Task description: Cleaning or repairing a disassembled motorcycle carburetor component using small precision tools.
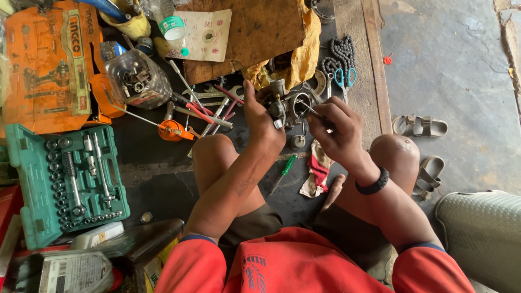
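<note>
I sit on the floor with both knees up. My left hand (261, 120) grips a small metal carburettor (286, 103) from its left side and holds it above the floor between my knees. My right hand (340, 130) pinches a thin dark tool (315, 113), and its tip touches the round opening of the carburettor. A black band sits on my right wrist.
An open green socket set case (68, 182) lies at the left. Spanners and screwdrivers (209, 108) are scattered ahead, with a clear jar of parts (138, 81), an orange carton (49, 65), blue-handled scissors (343, 78), a chain, a red-and-white rag (317, 173), a green screwdriver (286, 165) and sandals (420, 126).
</note>
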